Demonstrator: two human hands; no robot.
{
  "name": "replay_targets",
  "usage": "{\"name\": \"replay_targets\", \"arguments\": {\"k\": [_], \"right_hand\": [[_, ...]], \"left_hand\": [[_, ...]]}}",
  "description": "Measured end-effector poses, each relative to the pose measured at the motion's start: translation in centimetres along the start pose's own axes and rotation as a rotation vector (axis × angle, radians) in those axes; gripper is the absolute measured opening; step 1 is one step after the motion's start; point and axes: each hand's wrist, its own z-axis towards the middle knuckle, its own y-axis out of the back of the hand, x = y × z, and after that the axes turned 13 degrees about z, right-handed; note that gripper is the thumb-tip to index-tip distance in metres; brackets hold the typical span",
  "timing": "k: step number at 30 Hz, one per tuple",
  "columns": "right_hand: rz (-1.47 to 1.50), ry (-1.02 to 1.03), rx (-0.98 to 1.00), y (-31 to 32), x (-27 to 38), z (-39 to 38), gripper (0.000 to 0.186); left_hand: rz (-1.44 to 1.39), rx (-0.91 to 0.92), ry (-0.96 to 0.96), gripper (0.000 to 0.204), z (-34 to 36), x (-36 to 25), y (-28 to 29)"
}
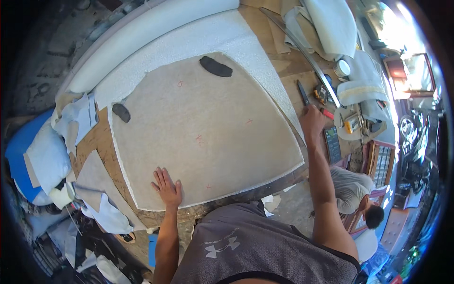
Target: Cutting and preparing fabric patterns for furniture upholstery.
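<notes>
Glare burns out the upper right of the frame, soft light covers the beige sheet (210, 120) at centre, the upper left is dim, and fisheye distortion curves edges toward black corners.

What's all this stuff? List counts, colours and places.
Beige sheet: one, beige, centre
White sheet: one, white, beneath it
Oblong pieces: two, dark, on the beige sheet
Roll: one, white, upper left
Metal strip: one, silver, upper right
Slim tool: one, dark, right of the sheets
Red item: one, red, below strip
Cup: one, white, right of the strip
Screened device: one, dark, right side
Scraps: several, pale, left and upper right
Co-worker: one, grey top, lower right
Left hand: one, bare, flat on the beige sheet
Right hand: one, bare, by the slim tool
</notes>
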Motion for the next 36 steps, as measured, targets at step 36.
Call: {"name": "replay_targets", "arguments": {"k": [36], "right_hand": [[-0.009,0.241,-0.034,-6.2,6.0,-34.3,0.054]], "left_hand": [[-0.017,-0.211,0.175,0.066,14.5,10.9,-0.8]]}}
